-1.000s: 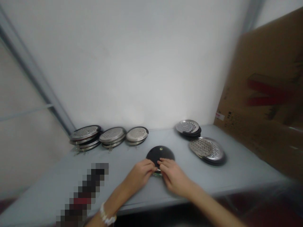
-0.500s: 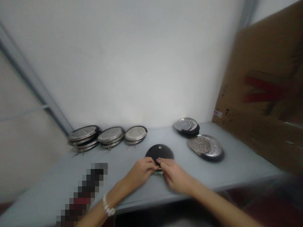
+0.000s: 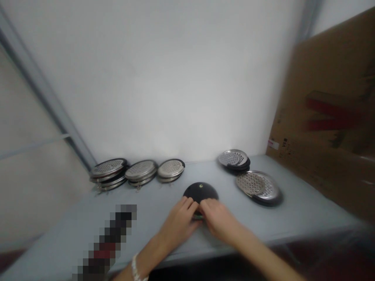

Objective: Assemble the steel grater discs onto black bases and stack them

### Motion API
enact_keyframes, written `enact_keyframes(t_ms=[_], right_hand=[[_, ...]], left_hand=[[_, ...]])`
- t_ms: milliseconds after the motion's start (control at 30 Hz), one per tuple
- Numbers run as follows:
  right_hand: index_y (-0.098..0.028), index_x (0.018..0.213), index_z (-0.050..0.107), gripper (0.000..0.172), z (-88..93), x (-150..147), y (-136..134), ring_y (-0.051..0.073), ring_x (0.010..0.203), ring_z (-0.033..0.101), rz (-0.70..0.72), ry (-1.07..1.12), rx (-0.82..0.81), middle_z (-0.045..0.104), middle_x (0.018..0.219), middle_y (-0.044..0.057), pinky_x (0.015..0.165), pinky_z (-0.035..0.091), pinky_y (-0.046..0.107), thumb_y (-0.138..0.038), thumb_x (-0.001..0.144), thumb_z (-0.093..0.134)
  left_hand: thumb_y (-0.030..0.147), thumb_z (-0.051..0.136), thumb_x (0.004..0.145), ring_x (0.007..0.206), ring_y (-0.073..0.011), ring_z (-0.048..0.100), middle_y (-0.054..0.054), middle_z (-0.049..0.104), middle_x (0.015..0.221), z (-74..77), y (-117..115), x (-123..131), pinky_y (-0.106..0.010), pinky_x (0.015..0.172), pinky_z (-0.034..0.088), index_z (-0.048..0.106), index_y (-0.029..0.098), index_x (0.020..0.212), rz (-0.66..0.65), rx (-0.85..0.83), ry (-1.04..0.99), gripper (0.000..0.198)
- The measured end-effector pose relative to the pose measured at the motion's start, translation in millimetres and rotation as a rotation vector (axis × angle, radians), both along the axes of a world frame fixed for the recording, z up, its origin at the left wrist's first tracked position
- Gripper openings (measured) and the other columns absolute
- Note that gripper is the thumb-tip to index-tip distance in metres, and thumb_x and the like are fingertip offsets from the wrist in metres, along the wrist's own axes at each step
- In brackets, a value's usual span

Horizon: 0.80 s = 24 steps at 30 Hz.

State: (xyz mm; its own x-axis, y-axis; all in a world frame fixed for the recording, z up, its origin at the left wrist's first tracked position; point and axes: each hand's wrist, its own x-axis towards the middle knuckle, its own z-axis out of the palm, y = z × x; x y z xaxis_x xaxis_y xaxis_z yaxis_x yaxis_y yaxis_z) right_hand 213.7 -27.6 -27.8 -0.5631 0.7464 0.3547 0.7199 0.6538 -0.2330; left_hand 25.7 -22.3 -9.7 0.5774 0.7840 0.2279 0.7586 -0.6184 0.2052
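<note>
- Clock face centred on the black disc [image 3: 200, 191], which lies on the tabletop [image 3: 164, 249] near its front edge.
- Left hand [image 3: 183, 216], 7 o'clock: fingers curled, apparently grasping the disc's near rim. Right hand [image 3: 218, 218], 5 o'clock: likewise; exact contact hidden.
- Risk (judged): uneven push from either hand could skid the disc; crowded fingertips at 6 o'clock might get pinched.
- Risk (judged): a skid toward 3 o'clock could knock the perforated metal plates [image 3: 259, 188].
- Writing: carton [image 3: 328, 125], 2–3 o'clock, bears bold red marking, small dark print and a pink-and-white label [image 3: 273, 144]; all too blurred to read.
</note>
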Motion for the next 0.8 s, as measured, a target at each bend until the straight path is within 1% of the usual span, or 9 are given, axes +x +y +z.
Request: enact_keyframes(t_ms=[133, 300, 400, 467, 533, 600, 633, 733, 800], right_hand=[[-0.015, 0.100, 0.059, 0.025, 13.8, -10.8, -4.6, 0.024, 0.088, 0.062, -0.006, -0.044, 0.136, 0.067, 0.094, 0.010, 0.080, 0.051, 0.036, 0.002, 0.083, 0.053], [-0.018, 0.101, 0.057, 0.023, 23.9, -22.0, -14.6, 0.024, 0.092, 0.061, 0.086, 0.189, 0.294, 0.069, 0.101, 0.011, 0.085, 0.052, 0.037, -0.001, 0.089, 0.047], [-0.018, 0.110, 0.055, 0.028, 32.0, -23.0, -19.6, 0.027, 0.112, 0.058, 0.163, 0.348, 0.324, 0.065, 0.123, 0.013, 0.098, 0.050, 0.042, -0.001, 0.089, 0.046], [-0.018, 0.114, 0.054, 0.030, 36.3, -19.8, -20.8, 0.028, 0.119, 0.055, 0.164, 0.405, 0.314, 0.061, 0.131, 0.014, 0.102, 0.049, 0.044, -0.002, 0.089, 0.047], [-0.019, 0.112, 0.054, 0.029, 38.2, -14.5, -20.1, 0.028, 0.117, 0.056, 0.127, 0.426, 0.301, 0.061, 0.130, 0.014, 0.099, 0.051, 0.044, -0.002, 0.090, 0.048], [-0.020, 0.109, 0.055, 0.027, 38.6, -8.8, -18.2, 0.027, 0.114, 0.057, 0.099, 0.442, 0.285, 0.063, 0.125, 0.014, 0.096, 0.052, 0.044, -0.002, 0.089, 0.049], [-0.020, 0.107, 0.055, 0.026, 38.6, -6.4, -17.2, 0.027, 0.112, 0.058, 0.088, 0.452, 0.279, 0.063, 0.123, 0.014, 0.095, 0.053, 0.044, -0.002, 0.089, 0.050], [-0.021, 0.104, 0.056, 0.022, 39.9, -2.1, -14.8, 0.026, 0.107, 0.060, 0.059, 0.484, 0.274, 0.065, 0.117, 0.013, 0.091, 0.053, 0.042, -0.004, 0.092, 0.050], [-0.021, 0.103, 0.057, 0.018, 41.4, -1.7, -14.0, 0.026, 0.105, 0.060, 0.049, 0.497, 0.273, 0.066, 0.114, 0.012, 0.090, 0.053, 0.042, -0.006, 0.094, 0.050]], left_hand=[[0.011, 0.068, 0.083, 0.104, -0.0291, 0.061, -0.009, 0.066, 0.107, 0.8, 9.4, -2.3, -0.043, 0.092, 0.053, 0.064, 0.018, 0.105, 0.040, 0.081, 0.122, 0.024], [0.012, 0.059, 0.089, 0.107, -0.0277, 0.067, -0.011, 0.071, 0.115, 5.2, 20.3, -14.3, -0.040, 0.091, 0.055, 0.062, 0.019, 0.121, -0.026, 0.012, 0.035, 0.034], [0.016, 0.064, 0.085, 0.102, -0.0276, 0.070, -0.010, 0.075, 0.110, 9.4, 28.0, -20.5, -0.039, 0.092, 0.054, 0.068, 0.020, 0.112, 0.046, -0.036, -0.293, 0.028], [0.021, 0.075, 0.078, 0.088, -0.0268, 0.072, -0.006, 0.076, 0.091, 14.6, 39.1, -25.7, -0.035, 0.082, 0.056, 0.072, 0.020, 0.096, 0.217, -0.121, -0.711, 0.019], [0.022, 0.086, 0.067, 0.068, -0.0232, 0.070, -0.001, 0.070, 0.067, 22.4, 56.2, -33.8, -0.028, 0.064, 0.056, 0.070, 0.017, 0.079, 0.475, -0.265, -1.256, 0.020], [0.024, 0.078, 0.079, 0.052, -0.0166, 0.062, 0.002, 0.065, 0.059, 32.5, 76.8, -45.8, -0.025, 0.054, 0.054, 0.067, 0.016, 0.080, 0.559, -0.285, -1.437, 0.014], [0.023, 0.070, 0.086, 0.051, -0.0142, 0.061, 0.002, 0.065, 0.061, 38.1, 87.0, -53.0, -0.025, 0.056, 0.056, 0.065, 0.016, 0.083, 0.585, -0.291, -1.519, 0.009], [0.015, 0.051, 0.098, 0.056, -0.0098, 0.062, 0.001, 0.065, 0.066, 55.0, 111.3, -75.7, -0.022, 0.067, 0.061, 0.060, 0.016, 0.086, 0.648, -0.343, -1.762, 0.015], [0.010, 0.046, 0.099, 0.058, -0.0100, 0.063, 0.000, 0.065, 0.068, 63.5, 120.0, -88.3, -0.020, 0.064, 0.061, 0.061, 0.015, 0.092, 0.685, -0.413, -1.887, 0.017]])
